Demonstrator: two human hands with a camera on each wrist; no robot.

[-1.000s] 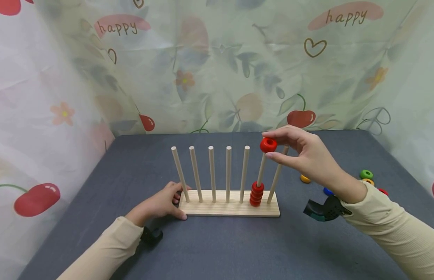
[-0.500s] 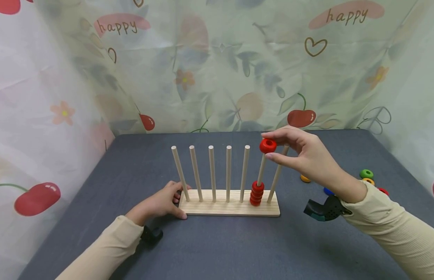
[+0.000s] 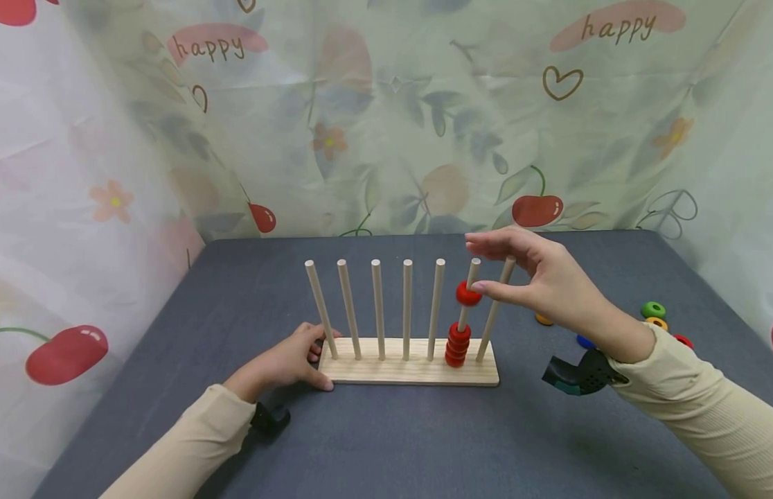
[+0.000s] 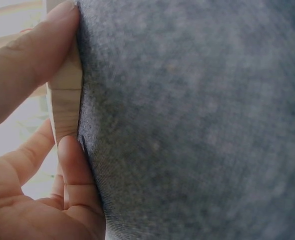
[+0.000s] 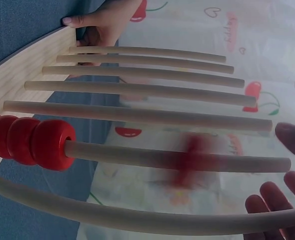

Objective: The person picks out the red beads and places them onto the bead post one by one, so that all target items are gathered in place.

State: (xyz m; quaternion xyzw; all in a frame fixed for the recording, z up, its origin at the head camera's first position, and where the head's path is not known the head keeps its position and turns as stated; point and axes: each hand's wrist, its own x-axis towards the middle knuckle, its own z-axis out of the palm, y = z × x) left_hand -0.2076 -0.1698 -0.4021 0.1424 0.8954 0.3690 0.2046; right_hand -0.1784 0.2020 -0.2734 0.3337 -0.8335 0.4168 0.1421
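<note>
A wooden peg rack (image 3: 386,372) with a row of upright pegs stands on the table. My left hand (image 3: 293,360) grips its left end, thumb at the front edge, as the left wrist view also shows. On the second peg from the right sits a stack of red beads (image 3: 457,345). Above that stack, one more red bead (image 3: 468,294) is partway down the same peg, blurred by motion in the right wrist view (image 5: 190,160). My right hand (image 3: 536,270) is beside the peg's top, fingers and thumb spread apart, holding nothing.
On the table's right side lie a green bead (image 3: 653,310), a yellow bead (image 3: 656,324), a blue bead (image 3: 584,342) and a red bead (image 3: 683,341). Another yellow bead (image 3: 544,319) is partly behind my right hand. A patterned curtain (image 3: 386,138) hangs behind the table.
My right hand has let go of the red bead, which has dropped from the peg's top to partway down. The left hand and the rack have stayed put.
</note>
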